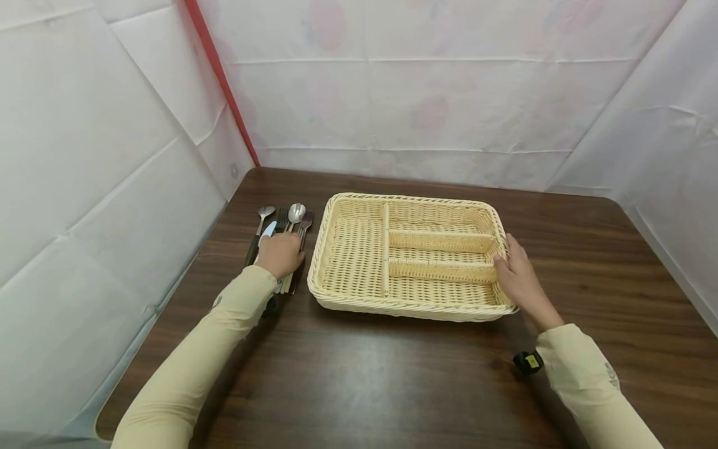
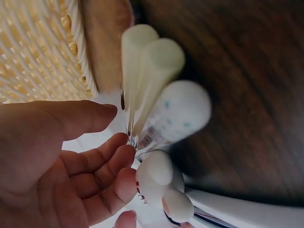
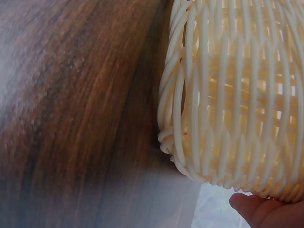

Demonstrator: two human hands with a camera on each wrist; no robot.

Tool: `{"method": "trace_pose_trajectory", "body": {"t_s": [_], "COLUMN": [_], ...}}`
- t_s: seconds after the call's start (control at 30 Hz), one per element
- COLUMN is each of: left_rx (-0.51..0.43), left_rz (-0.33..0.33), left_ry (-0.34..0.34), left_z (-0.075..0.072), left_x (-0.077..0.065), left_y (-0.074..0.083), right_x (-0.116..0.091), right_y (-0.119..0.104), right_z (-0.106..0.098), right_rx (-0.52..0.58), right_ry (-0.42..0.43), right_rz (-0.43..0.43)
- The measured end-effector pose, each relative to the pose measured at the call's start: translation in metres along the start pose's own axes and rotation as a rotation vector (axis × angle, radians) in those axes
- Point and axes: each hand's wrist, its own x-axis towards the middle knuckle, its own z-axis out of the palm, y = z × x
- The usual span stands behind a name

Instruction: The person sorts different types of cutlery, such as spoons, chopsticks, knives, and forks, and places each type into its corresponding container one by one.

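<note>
A cream woven basket (image 1: 412, 310) with a divided interior stands on the table. My right hand (image 1: 517, 277) grips its right rim, thumb over the edge; the right wrist view shows the thumb (image 3: 254, 204) at the rim. Left of the basket, my left hand (image 1: 280, 252) reaches over a group of cutlery, partly hiding it. Around that hand show a spoon (image 1: 296, 212), a fork (image 1: 307, 219), a knife (image 1: 269, 229) and a dark-handled spoon (image 1: 266, 211). In the left wrist view, thumb and fingertips stand apart beside cream handles (image 2: 159, 59) and a spotted white handle (image 2: 185, 111).
Dark wood covers the table (image 1: 348, 374). Pale sheeting (image 1: 392, 112) hangs behind it and along both sides, with a red strip (image 1: 221, 81) at the back left. Dividers (image 1: 386, 249) split the basket into one large left section and narrower right ones.
</note>
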Motion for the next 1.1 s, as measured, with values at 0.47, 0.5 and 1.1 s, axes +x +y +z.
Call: {"method": "trace_pose_trajectory", "body": {"t_s": [0.47,0.5,1.1], "left_rx": [0.014,0.014,-0.052], "left_rz": [-0.004,-0.012,-0.065], "left_ry": [0.006,0.003,0.011], "left_z": [-0.019,-0.019,0.01], "left_x": [0.023,0.024,0.014], "left_y": [0.01,0.01,0.017], "right_x": [0.011,0.011,-0.001], "right_y": [-0.008,-0.008,0.003], "right_z": [-0.008,-0.008,0.004], "right_rx": [0.002,0.004,-0.002], "right_ry": [0.059,0.061,0.025], "right_rz": [-0.028,-0.03,0.008]}}
